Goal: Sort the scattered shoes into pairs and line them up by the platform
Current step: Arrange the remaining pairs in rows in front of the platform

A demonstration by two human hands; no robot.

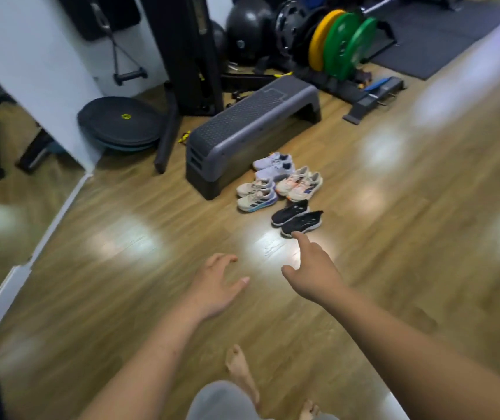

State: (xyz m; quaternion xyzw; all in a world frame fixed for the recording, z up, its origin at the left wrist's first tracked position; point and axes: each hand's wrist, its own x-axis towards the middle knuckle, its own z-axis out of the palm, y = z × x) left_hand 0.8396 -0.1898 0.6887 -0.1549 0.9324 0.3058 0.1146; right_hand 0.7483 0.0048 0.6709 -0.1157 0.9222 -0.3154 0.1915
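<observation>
Several pairs of shoes sit on the wood floor beside the grey step platform (251, 122). A lilac pair (273, 166) lies nearest the platform. Beside it are a beige pair with blue soles (256, 196) and a cream pair with orange trim (300, 183). A black pair (298, 218) lies closest to me. My right hand (312, 268) reaches forward, fingers relaxed, its fingertip just short of the nearest black shoe. My left hand (216, 283) hovers over the floor with spread fingers. Neither hand holds anything.
Behind the platform stand a black machine frame (182, 50), balance discs (121, 122), an exercise ball (247, 25) and a rack of coloured weight plates (342, 43). A mirror wall (6, 177) runs along the left. My bare feet (241, 374) are below.
</observation>
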